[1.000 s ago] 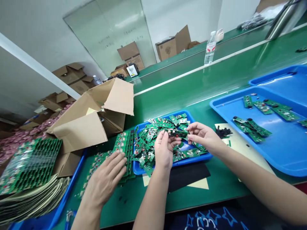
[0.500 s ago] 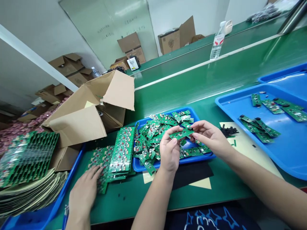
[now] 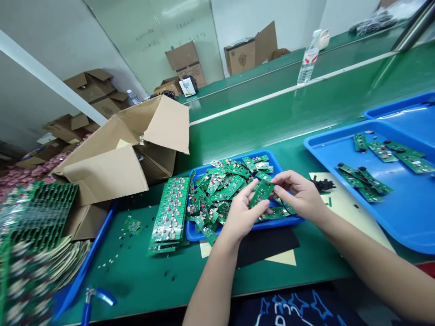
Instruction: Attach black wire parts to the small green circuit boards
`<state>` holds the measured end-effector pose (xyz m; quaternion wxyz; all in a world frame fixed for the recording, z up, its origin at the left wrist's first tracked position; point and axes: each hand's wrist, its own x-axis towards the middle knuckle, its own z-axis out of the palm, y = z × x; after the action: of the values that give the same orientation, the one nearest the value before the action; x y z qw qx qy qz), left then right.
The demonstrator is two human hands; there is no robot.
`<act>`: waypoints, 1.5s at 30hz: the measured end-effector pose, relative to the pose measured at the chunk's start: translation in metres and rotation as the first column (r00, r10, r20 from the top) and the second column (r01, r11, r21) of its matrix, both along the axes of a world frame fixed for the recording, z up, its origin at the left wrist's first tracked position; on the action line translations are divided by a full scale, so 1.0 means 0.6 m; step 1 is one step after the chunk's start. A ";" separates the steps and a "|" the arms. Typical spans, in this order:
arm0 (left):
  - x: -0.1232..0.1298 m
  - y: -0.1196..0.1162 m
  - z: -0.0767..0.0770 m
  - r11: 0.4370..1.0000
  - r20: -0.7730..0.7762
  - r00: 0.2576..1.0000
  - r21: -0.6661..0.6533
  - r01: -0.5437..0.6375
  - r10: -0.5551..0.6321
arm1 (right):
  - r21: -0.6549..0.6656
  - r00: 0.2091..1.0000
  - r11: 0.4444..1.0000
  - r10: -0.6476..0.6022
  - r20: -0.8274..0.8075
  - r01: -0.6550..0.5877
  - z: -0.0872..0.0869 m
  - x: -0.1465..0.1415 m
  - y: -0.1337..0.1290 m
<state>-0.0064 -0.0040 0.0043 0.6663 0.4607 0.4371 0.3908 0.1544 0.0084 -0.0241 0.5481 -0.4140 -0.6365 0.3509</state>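
2 bare hands meet over a small blue tray point(image 3: 292, 221) heaped with loose green circuit boards point(image 3: 220, 190), near the front edge of a green workbench point(image 3: 258, 122). The left hand point(image 3: 242, 216) and the right hand point(image 3: 301, 195) both pinch 1 small circuit board point(image 3: 261, 192), the left closed on its lower end from below, the right on its upper end with thumb and forefinger; the board is tilted steeply, where 0.5 s ago it lay nearly flat between the same fingers. That turn suggests the piece is being flexed or looked over rather than set down.

The other change is at the left: a co-worker's hand that rested on the stack of board panels point(image 3: 170, 213) 1 s ago has gone from view, and the second, flatter spread of panels beside that stack has gone with it, leaving scattered bits and 1 small fragment point(image 3: 133, 225) on the bare bench. A blur of green panels point(image 3: 20, 276) now fills the lower left corner, too smeared to read.

Behind the stack stands an open cardboard box point(image 3: 118, 154). At the right edge, a large blue tray point(image 3: 401, 226) carries a few separated boards point(image 3: 365, 183). A water bottle point(image 3: 306, 63) stands at the far edge.
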 end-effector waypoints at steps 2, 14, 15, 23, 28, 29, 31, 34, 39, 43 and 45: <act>-0.005 0.002 0.001 0.999 -0.055 0.998 0.026 0.043 -0.042 | 0.051 0.998 0.999 0.001 0.056 -0.004 0.001 0.001 -0.002; 0.000 -0.001 0.009 0.996 0.086 0.993 0.011 0.083 -0.084 | 0.145 0.994 0.989 -0.007 0.111 -0.009 0.015 0.007 -0.012; 0.002 0.000 0.004 0.994 0.087 0.991 -0.001 0.106 -0.105 | 0.169 0.989 0.985 0.006 0.149 -0.031 0.015 0.007 -0.012; 0.012 0.001 -0.008 0.995 0.071 0.993 -0.032 0.099 -0.096 | 0.230 0.924 0.959 0.067 0.376 -0.163 0.006 0.005 -0.009; 0.013 0.003 -0.015 0.994 -0.111 0.992 0.080 0.073 -0.064 | 0.246 0.879 0.957 0.018 0.477 -0.153 -0.003 0.003 -0.005; 0.012 0.003 -0.017 0.992 -0.139 0.988 0.100 0.081 -0.066 | 0.252 0.873 0.956 0.012 0.488 -0.153 -0.004 0.002 -0.005; 0.012 0.002 -0.022 0.987 -0.169 0.982 0.123 0.102 -0.080 | 0.261 0.866 0.954 -0.002 0.499 -0.148 -0.005 0.002 -0.004; 0.013 0.001 -0.026 0.982 -0.194 0.977 0.152 0.115 -0.085 | 0.251 0.857 0.958 -0.015 0.516 -0.134 -0.005 0.002 -0.004; 0.018 -0.006 -0.026 0.976 -0.273 0.961 0.194 0.100 -0.044 | 0.261 0.835 0.957 -0.042 0.548 -0.123 -0.007 0.001 -0.004; 0.019 -0.009 -0.026 0.964 -0.355 0.935 0.250 0.093 0.002 | 0.299 0.834 0.947 -0.069 0.548 -0.118 -0.005 -0.001 -0.006; 0.019 -0.010 -0.027 0.958 -0.383 0.924 0.270 0.097 0.015 | 0.311 0.836 0.944 -0.079 0.543 -0.113 -0.004 -0.003 -0.008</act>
<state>0.0050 -0.0100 -0.0117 0.5037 0.6275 0.4879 0.3382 0.1525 0.0039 -0.0265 0.4013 -0.3933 -0.8197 0.1109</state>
